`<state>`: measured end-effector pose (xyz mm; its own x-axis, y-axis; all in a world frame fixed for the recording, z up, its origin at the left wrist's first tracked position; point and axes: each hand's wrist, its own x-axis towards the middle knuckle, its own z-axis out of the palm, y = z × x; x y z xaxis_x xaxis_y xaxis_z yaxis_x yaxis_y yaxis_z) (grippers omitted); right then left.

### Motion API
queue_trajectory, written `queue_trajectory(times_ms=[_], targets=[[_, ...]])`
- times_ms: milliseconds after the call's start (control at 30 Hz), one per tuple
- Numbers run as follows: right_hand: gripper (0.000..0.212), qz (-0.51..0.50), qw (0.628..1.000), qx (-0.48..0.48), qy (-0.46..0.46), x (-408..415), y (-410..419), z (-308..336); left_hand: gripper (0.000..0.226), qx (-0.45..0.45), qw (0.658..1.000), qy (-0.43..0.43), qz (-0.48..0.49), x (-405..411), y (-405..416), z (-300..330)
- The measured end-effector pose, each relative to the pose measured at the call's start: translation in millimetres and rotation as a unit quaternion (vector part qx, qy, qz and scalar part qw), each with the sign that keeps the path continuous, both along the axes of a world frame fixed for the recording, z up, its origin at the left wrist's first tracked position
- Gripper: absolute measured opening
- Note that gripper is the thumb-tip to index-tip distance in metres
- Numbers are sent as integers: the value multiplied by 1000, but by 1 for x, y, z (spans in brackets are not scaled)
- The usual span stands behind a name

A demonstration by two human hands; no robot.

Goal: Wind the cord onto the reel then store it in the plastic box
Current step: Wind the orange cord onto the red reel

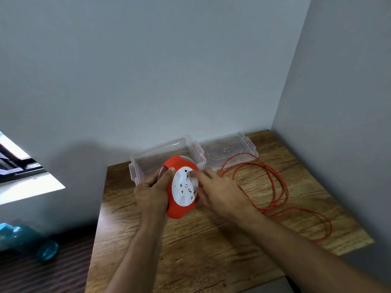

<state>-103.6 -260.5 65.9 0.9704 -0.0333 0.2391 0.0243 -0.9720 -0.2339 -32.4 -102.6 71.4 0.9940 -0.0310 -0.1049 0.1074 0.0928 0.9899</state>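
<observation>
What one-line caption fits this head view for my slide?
Left hand grips orange cord reel, right hand at its face; cord loose beside open plastic box.

A wooden table (211, 250) stands in a grey-walled corner. A blue bottle (31, 242) lies on the dark floor (42, 275) beneath a window (19, 166).

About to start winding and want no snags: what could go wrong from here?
1. The cord lies in loose overlapping loops on the table; pulled in fast, they may knot.
2. One loop rests on the lid, so winding could drag it.
3. Only the left hand holds the reel; the right hand is blurred at its face, and it might twist loose.
</observation>
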Motion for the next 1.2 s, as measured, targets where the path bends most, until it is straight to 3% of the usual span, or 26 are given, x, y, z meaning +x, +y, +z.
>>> queue_trajectory(times_ms=[67, 167, 367, 500, 633, 767, 833, 867, 900, 933, 967, 1000, 1033, 1067, 1100, 1133, 1200], targets=[[56, 149, 978, -148, -10, -1, -15, -6, 14, -7, 1000, 27, -4, 0, 1, 0], [54, 227, 955, -189, 16, 4, -23, -8, 32, -16, 998, 59, -10, 2, 1, 0], [48, 156, 972, -173, -27, 8, -17, -5, 15, -42, 996, 84, -4, 7, 4, 4], [50, 110, 980, -150, -71, 9, -10, -11, 27, -62, 995, 82, -7, 8, 4, 5], [57, 55, 996, -67, -33, 5, 9, -8, 12, -85, 993, 75, -22, 6, 5, 3], [66, -4, 1000, 10, 24, 8, 25, -2, 23, -57, 997, 31, -38, 2, 2, 1], [68, -60, 994, 90, 22, 11, 30, -1, 18, -45, 998, -8, -40, 2, 0, 0], [69, -100, 979, 177, 21, 10, 36, -3, 17, -41, 998, -21, -44, 1, 0, -1], [71, -146, 940, 306, 34, 8, 43, -3, 17, -34, 998, -29, -49, -1, -1, -2], [69, -193, 864, 462, 52, 10, 50, -3, 18, -28, 998, -32, -53, -3, -2, -3], [63, -233, 758, 604, 78, 14, 55, -2, 19, -23, 998, -35, -52, -6, -3, -3], [57, -264, 653, 702, 105, 17, 58, 1, 21, -22, 998, -39, -49, -8, -3, -4], [51, -283, 582, 752, 126, 18, 59, 6, 23, -26, 998, -40, -44, -9, -3, -5], [46, -285, 551, 771, 141, 17, 59, 10, 23, -37, 998, -36, -35, -9, -3, -6], [41, -272, 543, 780, 148, 14, 58, 14, 21, -53, 998, -27, -25, -7, -2, -7], [34, -248, 553, 781, 150, 11, 56, 16, 19, -69, 997, -15, -14, -5, -1, -7], [27, -214, 621, 739, 152, 4, 52, 18, 19, -89, 996, 8, -9, -5, -2, -6]])
